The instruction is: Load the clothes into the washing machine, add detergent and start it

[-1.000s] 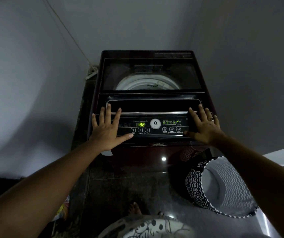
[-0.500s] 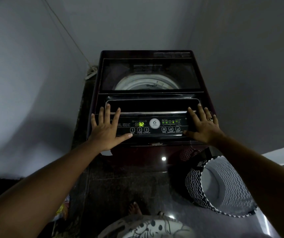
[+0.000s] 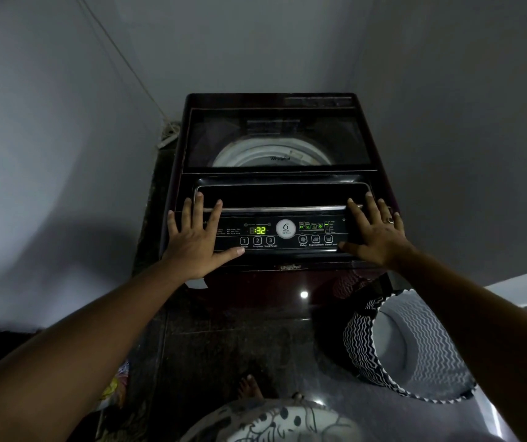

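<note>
We stand in front of the washing machine [image 3: 287, 282], and we take its control panel [image 3: 287, 250] as our reference. Both hands lie flat on it and grasp nothing. The left hand [image 3: 196, 240] covers the left end of the panel and the right hand [image 3: 375, 234] covers the right end. The straight, spread fingers reach the chrome handle bar [image 3: 275, 208] just behind the panel. Behind the bar the glass lid [image 3: 275, 138] is closed and the drum rim shows through it; we cannot tell if clothes are inside. On the panel the display [image 3: 258, 230] glows green. The buttons run in one row from left to right, between the two hands. The Start/Pause button [image 3: 270, 240] lies left of the panel's middle, so we judge the left hand to be nearer: its thumb touches the panel just under the first button of that row. The patterned basket [image 3: 358, 342] stands on the floor below the right end of the panel.
</note>
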The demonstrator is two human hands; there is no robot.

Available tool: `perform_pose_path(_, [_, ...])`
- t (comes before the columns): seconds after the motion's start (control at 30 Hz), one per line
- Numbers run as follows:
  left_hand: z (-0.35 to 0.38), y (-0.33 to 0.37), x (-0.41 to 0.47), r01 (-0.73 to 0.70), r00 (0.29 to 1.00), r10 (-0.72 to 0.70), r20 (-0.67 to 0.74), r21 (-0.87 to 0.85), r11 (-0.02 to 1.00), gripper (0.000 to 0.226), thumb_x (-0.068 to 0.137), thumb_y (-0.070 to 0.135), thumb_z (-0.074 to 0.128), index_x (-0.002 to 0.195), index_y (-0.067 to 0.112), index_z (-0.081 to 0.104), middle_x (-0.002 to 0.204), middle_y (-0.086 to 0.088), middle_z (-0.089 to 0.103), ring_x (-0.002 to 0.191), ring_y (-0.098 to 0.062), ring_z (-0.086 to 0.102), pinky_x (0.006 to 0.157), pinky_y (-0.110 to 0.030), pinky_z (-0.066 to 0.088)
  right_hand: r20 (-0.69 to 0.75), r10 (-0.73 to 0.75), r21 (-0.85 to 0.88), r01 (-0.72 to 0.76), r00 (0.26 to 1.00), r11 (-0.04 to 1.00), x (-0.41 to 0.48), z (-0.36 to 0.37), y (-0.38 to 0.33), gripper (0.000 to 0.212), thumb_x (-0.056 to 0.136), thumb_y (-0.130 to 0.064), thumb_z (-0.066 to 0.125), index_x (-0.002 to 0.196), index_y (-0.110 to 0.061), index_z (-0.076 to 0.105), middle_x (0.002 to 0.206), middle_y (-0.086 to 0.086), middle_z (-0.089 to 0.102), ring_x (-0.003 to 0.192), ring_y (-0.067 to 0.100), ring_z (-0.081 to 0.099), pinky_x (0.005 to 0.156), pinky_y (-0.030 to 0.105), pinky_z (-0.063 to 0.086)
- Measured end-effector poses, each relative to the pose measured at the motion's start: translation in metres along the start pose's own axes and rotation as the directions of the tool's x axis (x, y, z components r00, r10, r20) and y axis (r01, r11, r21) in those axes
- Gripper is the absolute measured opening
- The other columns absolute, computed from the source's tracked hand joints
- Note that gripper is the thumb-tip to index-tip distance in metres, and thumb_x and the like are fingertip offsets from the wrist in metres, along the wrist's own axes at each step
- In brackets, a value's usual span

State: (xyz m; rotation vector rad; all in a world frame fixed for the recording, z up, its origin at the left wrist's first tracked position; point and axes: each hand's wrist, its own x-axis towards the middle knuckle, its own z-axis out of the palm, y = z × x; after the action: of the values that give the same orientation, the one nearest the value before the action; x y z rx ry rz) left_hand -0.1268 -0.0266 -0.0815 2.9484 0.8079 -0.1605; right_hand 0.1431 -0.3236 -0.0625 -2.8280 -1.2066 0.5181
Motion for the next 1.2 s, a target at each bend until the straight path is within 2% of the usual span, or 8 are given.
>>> perform_pose_path(0.2, [-0.001, 0.000, 0.000, -0.001, 1.000, 0.001, 0.006, 0.001, 1.000, 0.118, 0.069, 0.101, 0.017, 0.157, 0.030, -0.017, 0.163, -0.015, -0.024, 0.152, -0.038, -0.013, 0.118, -0.068, 0.002, -0.013, -0.001, 0.003, 0.001, 1.000, 1.000, -0.001, 0.000, -0.001, 0.109, 0.073, -0.083, 0.039, 0.158, -0.039, -0.013, 0.167, 0.011, -0.022, 0.154, 0.037, -0.014, 0.121, 0.061, -0.001])
perform_pose_path(0.33, [-0.001, 0.000, 0.000, 0.003, 1.000, -0.003, 0.013, 0.004, 1.000, 0.118, 0.069, 0.101, 0.017, 0.156, 0.029, -0.018, 0.163, -0.015, -0.025, 0.152, -0.038, -0.013, 0.118, -0.068, 0.002, -0.017, 0.004, 0.005, -0.004, 1.000, 1.000, 0.000, 0.001, 0.000, 0.110, 0.071, -0.084, 0.039, 0.158, -0.040, -0.012, 0.167, 0.009, -0.023, 0.154, 0.036, -0.015, 0.121, 0.061, -0.001])
perform_pose_path(0.5, [-0.002, 0.000, 0.001, -0.002, 0.999, 0.002, 0.035, 0.006, 1.000, 0.118, 0.069, 0.101, 0.018, 0.156, 0.030, -0.020, 0.163, -0.015, -0.027, 0.152, -0.038, -0.014, 0.118, -0.068, 0.001, -0.026, -0.002, -0.011, 0.001, 1.000, 1.000, 0.002, 0.003, 0.001, 0.106, 0.082, -0.079, 0.051, 0.158, -0.040, -0.012, 0.167, 0.010, -0.022, 0.154, 0.037, -0.013, 0.121, 0.062, 0.001])
perform_pose_path(0.73, [-0.009, 0.003, 0.002, 0.028, 0.995, -0.031, 0.100, 0.026, 0.999, 0.119, 0.066, 0.101, 0.017, 0.155, 0.031, -0.021, 0.162, -0.014, -0.029, 0.152, -0.037, -0.016, 0.119, -0.066, 0.000, -0.011, -0.012, -0.019, 0.012, 1.000, 1.000, 0.001, 0.000, 0.001, 0.106, 0.083, -0.079, 0.049, 0.158, -0.039, -0.014, 0.166, 0.011, -0.023, 0.154, 0.038, -0.014, 0.121, 0.062, 0.001])
perform_pose_path(0.97, [-0.030, 0.007, 0.001, 0.051, 0.971, -0.058, 0.232, 0.038, 0.998, 0.123, 0.066, 0.098, 0.033, 0.153, 0.034, -0.024, 0.161, -0.012, -0.033, 0.153, -0.036, -0.014, 0.120, -0.063, 0.006, 0.022, -0.032, -0.042, 0.033, 0.999, 0.999, -0.001, -0.009, 0.001, 0.108, 0.082, -0.079, 0.051, 0.158, -0.039, -0.015, 0.166, 0.012, -0.022, 0.154, 0.039, -0.010, 0.121, 0.062, 0.005])
perform_pose_path(1.2, [-0.058, 0.004, -0.009, 0.039, 0.951, -0.042, 0.308, 0.018, 0.999, 0.117, 0.073, 0.090, 0.046, 0.157, 0.034, -0.014, 0.166, -0.008, -0.020, 0.153, -0.034, -0.005, 0.119, -0.058, 0.015, 0.144, -0.035, -0.027, 0.039, 0.989, 0.999, -0.001, -0.036, 0.002, 0.113, 0.078, -0.071, 0.067, 0.160, -0.038, -0.003, 0.168, 0.011, -0.015, 0.154, 0.042, -0.002, 0.122, 0.059, 0.019])
